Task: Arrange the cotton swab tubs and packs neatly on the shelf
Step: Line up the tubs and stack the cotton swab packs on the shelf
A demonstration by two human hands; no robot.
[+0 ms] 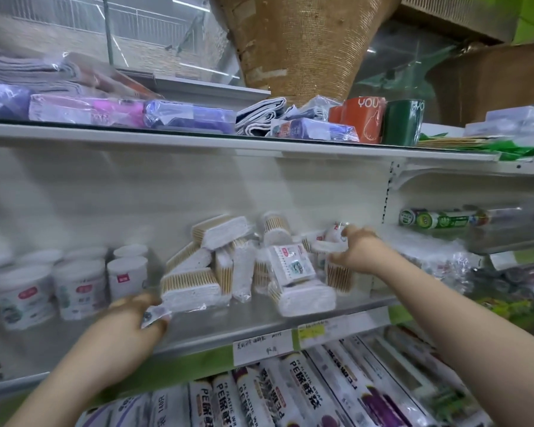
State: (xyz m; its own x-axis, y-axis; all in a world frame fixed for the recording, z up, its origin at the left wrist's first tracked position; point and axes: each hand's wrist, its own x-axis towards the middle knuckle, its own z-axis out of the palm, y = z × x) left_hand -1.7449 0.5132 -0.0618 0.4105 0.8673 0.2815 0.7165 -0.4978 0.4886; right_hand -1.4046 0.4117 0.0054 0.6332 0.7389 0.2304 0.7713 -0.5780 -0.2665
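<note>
The two hands are apart, one at each end of the heap. The left hand point(136, 322) pinches the printed flap point(154, 312) at the near left corner of a flat clear-wrapped pack of wooden-stick cotton swabs point(191, 286). The right hand point(356, 251) curls its fingers over an upright clear pack of swabs point(339, 277) at the heap's right end.

The white metal shelf point(228, 322) carries everything. A bare strip runs along its front edge, widest ahead of the left hand and narrowing to the right, where one pack lies close to the lip. The white back panel point(121, 195) stands bare above the goods, up to the upper white shelf point(198, 140) with its folded wrapped cloths.

The loose heap of swab packs point(228, 260) fills the middle, with packs tilted, stacked and leaning on one another and two round tubs poking out at the back. To its left stand the white round swab tubs point(77, 282), upright in rows, the nearest just beside the held flat pack with a thin gap between. To the right, blurred clear-wrapped goods point(438, 266) lie just beside the heap. Below the front edge lie white cling-film rolls point(259, 392), and a handwritten price label point(262, 343) sits on the edge strip.
</note>
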